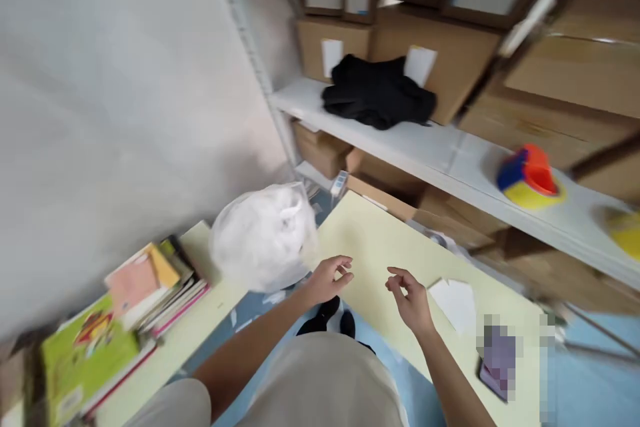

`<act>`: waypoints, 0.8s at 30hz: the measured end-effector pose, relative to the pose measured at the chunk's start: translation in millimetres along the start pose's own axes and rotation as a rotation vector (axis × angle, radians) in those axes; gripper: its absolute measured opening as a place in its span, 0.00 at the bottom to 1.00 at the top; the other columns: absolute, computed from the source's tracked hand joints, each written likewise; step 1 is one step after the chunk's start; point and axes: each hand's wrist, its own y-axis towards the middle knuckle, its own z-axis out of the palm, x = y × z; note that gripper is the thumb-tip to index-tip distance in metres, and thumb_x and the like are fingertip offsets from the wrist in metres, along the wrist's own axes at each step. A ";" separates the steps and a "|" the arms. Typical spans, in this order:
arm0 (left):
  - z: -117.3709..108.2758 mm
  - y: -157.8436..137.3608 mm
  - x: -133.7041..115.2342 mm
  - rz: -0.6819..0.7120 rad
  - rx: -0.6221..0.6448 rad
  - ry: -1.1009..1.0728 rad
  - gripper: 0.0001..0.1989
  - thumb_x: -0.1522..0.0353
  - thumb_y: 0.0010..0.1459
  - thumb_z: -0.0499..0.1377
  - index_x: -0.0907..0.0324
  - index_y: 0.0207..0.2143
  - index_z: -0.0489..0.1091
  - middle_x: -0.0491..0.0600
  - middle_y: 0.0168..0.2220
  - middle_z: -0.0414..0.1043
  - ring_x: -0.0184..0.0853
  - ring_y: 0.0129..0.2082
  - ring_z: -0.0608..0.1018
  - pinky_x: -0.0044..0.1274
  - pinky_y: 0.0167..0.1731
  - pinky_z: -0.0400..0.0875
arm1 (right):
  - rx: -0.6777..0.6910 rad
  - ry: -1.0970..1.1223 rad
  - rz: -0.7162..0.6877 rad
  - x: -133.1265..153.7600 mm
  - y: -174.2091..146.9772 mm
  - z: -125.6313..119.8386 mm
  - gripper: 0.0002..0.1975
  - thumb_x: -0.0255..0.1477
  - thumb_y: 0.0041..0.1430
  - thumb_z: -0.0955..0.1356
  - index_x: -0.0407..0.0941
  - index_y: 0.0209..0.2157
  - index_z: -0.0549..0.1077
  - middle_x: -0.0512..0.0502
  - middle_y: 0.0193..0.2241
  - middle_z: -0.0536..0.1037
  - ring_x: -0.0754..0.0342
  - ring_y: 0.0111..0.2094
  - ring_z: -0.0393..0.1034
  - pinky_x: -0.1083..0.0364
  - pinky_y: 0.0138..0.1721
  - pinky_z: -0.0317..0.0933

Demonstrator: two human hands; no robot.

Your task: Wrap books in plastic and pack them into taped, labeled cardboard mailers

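Pale tabletop [367, 237] — left fingers [340, 261], right fingers [400, 273] above it, half-curled, empty.

Big white shelf [453, 150] & stuff nr it.
Blk cloth [377, 93] lies in a heap on the shelf, w/ big brown boxes [465, 57] behind it & white tags [420, 65] on 2 of them. Red, blue & yellow thing [530, 177] sits farther right on the shelf, a bit blurry. Lower boxes [325, 153] are under the shelf. Gray wall [125, 80] is left of it. Pile of bks [90, 353] is well apart from the shelf, down & left.
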 end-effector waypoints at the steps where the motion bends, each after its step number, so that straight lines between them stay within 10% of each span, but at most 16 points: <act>1: -7.3 -12.9 10.1 -0.045 -0.079 0.004 0.18 0.63 0.57 0.55 0.59 0.49 0.68 0.54 0.45 0.75 0.34 0.39 0.78 0.22 0.31 0.71 | 0.086 0.012 -0.036 3.5 14.2 11.1 0.17 0.41 0.58 0.64 0.44 0.42 0.71 0.48 0.24 0.73 0.52 0.31 0.73 0.57 0.26 0.65; 11: -65.3 -187.1 87.5 -0.518 -0.788 0.059 0.20 0.57 0.54 0.56 0.59 0.45 0.69 0.56 0.40 0.76 0.40 0.35 0.79 0.31 0.37 0.73 | 0.914 -0.133 -0.304 51.0 58.9 201.1 0.12 0.34 0.51 0.68 0.45 0.38 0.76 0.47 0.29 0.79 0.52 0.30 0.73 0.52 0.36 0.66; 17: -114.9 -263.7 127.1 -0.718 -1.050 0.123 0.22 0.57 0.54 0.56 0.62 0.47 0.69 0.59 0.47 0.73 0.45 0.44 0.77 0.33 0.41 0.73 | 1.121 -0.245 -0.501 103.7 27.6 311.3 0.11 0.28 0.51 0.69 0.48 0.38 0.77 0.47 0.30 0.81 0.51 0.34 0.75 0.50 0.42 0.66; 24: -198.6 -294.2 190.2 -0.643 -1.132 0.206 0.20 0.60 0.56 0.55 0.62 0.48 0.69 0.61 0.54 0.67 0.48 0.56 0.69 0.39 0.54 0.64 | 1.128 -0.103 -0.328 146.0 -12.0 454.4 0.20 0.27 0.49 0.70 0.45 0.47 0.73 0.40 0.48 0.76 0.46 0.50 0.71 0.46 0.51 0.64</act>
